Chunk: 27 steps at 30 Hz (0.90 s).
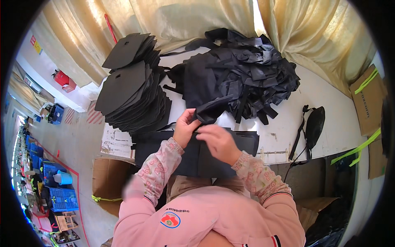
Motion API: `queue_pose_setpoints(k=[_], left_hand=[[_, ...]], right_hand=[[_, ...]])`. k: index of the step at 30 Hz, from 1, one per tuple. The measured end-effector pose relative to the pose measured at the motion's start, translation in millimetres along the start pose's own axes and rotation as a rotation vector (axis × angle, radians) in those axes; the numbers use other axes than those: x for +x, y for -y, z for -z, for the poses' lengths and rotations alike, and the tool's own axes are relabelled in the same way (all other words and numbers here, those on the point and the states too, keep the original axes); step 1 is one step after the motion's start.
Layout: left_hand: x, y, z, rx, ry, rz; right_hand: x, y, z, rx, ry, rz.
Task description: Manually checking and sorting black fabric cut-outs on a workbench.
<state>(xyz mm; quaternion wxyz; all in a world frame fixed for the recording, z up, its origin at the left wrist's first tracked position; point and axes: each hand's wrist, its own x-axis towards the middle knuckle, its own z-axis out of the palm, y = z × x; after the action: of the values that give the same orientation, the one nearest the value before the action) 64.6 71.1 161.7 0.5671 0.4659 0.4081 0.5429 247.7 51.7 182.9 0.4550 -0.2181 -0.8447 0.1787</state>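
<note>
My left hand (pixel 186 126) pinches the edge of a folded piece of thin black fabric (pixel 212 108), lifted over the front of the table. Close by on the right, my right hand (pixel 219 142) has its fingers bent at the lower edge of the fabric, slightly blurred; whether it grips anything I cannot make out. Beneath both hands, dark flat panels (pixel 242 145) lie along the table's front edge and hang toward my lap. Just beyond the held fabric rises a big heap of black fabric pieces (pixel 247 74) with loose strips.
On the left of the white table (pixel 337 123) stand tall stacks of black sheets (pixel 123 88). A black pouch with a strap (pixel 314 128) lies at the right. Cardboard boxes (pixel 109 181) flank the table, and beige curtains (pixel 177 20) hang behind it.
</note>
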Motion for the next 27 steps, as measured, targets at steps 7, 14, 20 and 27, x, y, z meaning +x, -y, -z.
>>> queue_pose_setpoints(k=[7,14,20,27], left_hand=[[-1,-48,-6,0.233,0.167,-0.228],[31,-100,7,0.689,-0.126,-0.586],[26,-119,-11,0.798,0.136,-0.688],[30,-93,-31,0.877,-0.017,-0.694]], right_hand=[[67,-4,65,-0.368,-0.274,-0.068],[100,-3,108,-0.192,-0.201,-0.134],[105,-7,118,-0.276,-0.126,-0.159],[100,12,104,-0.632,-0.304,0.025]])
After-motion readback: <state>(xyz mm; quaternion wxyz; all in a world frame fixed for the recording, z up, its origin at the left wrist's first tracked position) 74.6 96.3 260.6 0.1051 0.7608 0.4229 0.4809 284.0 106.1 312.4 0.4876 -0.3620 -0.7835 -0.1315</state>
